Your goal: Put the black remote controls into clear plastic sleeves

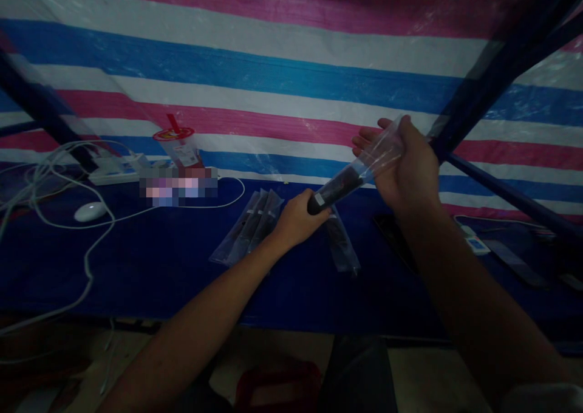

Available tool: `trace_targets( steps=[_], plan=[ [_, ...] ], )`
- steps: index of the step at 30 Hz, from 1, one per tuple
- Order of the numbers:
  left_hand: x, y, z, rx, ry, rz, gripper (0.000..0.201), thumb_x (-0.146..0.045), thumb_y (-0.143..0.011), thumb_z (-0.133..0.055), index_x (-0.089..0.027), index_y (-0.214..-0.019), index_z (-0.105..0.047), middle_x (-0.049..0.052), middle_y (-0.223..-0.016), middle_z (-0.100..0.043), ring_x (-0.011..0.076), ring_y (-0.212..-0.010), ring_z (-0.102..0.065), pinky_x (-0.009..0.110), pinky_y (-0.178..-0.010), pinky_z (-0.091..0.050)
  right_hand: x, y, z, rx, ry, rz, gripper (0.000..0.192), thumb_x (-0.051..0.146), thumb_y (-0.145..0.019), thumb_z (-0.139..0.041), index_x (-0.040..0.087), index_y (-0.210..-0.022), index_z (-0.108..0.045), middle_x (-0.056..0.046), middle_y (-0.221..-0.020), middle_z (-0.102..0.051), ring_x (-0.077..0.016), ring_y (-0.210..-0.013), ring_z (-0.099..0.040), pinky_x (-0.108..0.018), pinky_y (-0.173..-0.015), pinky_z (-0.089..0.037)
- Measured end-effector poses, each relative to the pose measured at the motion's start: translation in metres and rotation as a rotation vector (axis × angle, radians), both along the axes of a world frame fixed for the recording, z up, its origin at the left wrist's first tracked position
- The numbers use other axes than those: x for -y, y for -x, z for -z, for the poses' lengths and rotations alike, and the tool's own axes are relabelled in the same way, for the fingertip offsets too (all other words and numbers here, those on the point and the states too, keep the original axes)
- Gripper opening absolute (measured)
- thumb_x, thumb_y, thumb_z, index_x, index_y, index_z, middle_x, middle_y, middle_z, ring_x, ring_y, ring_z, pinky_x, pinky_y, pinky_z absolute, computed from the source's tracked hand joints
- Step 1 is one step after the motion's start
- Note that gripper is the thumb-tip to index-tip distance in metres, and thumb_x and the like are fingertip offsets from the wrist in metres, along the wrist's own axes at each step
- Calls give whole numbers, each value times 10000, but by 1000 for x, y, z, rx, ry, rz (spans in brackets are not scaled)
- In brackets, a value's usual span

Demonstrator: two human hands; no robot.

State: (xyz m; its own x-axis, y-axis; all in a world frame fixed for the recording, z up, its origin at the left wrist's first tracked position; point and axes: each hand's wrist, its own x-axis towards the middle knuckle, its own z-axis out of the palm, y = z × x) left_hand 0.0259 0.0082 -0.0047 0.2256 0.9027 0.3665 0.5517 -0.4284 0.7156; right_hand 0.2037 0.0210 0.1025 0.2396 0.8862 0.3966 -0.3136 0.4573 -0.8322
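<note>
My left hand [298, 218] grips the lower end of a long dark stick-shaped item [339, 187] above the blue table. My right hand [405, 164] holds a clear plastic sleeve [380, 152] that covers the item's upper end. On the table just left of my left hand lie several bagged dark items [248, 226] side by side. Another bagged item [342, 243] lies beneath my hands.
A white mouse [90, 211] and tangled white cables [59, 176] lie at the left with a white power strip [116, 170]. A drink cup with a red lid [178, 146] stands behind. Dark flat objects [514, 261] lie at the right. A dark metal frame bar [501, 73] rises beside my right hand.
</note>
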Motion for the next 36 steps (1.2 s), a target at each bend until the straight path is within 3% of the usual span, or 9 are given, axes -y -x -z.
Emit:
trace_targets(
  steps=[5,10,12,15,20,25,30,36],
  plan=[
    [0,2,-2,-144,-95,-51,209,-390,-868,-644,-207,-931,-563,81,-966,-668,244,-901,-642,391,-784,-488,3,3,47,130,147,-143,288,417,-843,-721,230,-1025,-599,-83,-997,-715,-276,-1021,-717,-471,-882,-609],
    [2,8,-11,-234,-107,-95,470,-463,-808,-720,-196,-1158,-558,124,-1177,-617,286,-1007,-642,409,-833,-499,5,-3,81,33,290,-211,356,526,-939,-552,190,-1040,-611,-121,-949,-723,-301,-1029,-722,-501,-857,-618],
    [1,14,-16,-282,-97,-140,520,-471,-786,-747,-210,-1190,-549,119,-1192,-604,282,-994,-642,404,-827,-494,-1,-16,86,-11,296,-194,378,539,-971,-469,197,-1052,-608,-128,-980,-729,-299,-1058,-717,-517,-877,-610],
    [-5,25,-20,-291,-95,-225,390,-430,-815,-727,-209,-1094,-568,103,-1113,-615,266,-969,-633,388,-805,-482,-13,-43,92,-97,281,-112,337,505,-992,-402,229,-1020,-591,-119,-1047,-728,-294,-1093,-711,-544,-907,-595],
    [-20,37,-16,-113,-126,-340,372,-435,-810,-755,-208,-996,-526,80,-1025,-626,239,-961,-608,380,-806,-470,-22,-70,103,-230,392,-19,384,443,-1044,-238,239,-986,-559,-129,-1090,-715,-274,-1065,-730,-540,-952,-576],
    [-17,30,-12,-58,-221,-264,483,-506,-766,-807,-223,-1002,-494,67,-1039,-627,241,-983,-611,383,-823,-474,-10,-51,109,-220,458,-90,364,474,-1038,-330,220,-1011,-589,-124,-1033,-738,-288,-1032,-737,-563,-929,-583],
    [-5,16,-8,-184,-263,-151,528,-544,-748,-814,-216,-1031,-513,84,-1079,-621,265,-966,-636,380,-791,-491,4,-21,115,-233,452,-256,493,539,-1049,-261,221,-1070,-637,-128,-1085,-748,-293,-1049,-727,-555,-915,-588],
    [-1,8,-1,-376,-198,-102,479,-562,-835,-719,-190,-1074,-536,107,-1125,-613,277,-942,-657,373,-763,-494,18,-10,112,-307,512,-426,521,673,-994,-338,277,-1083,-664,-81,-1043,-766,-300,-1020,-725,-571,-906,-576]
  ],
)
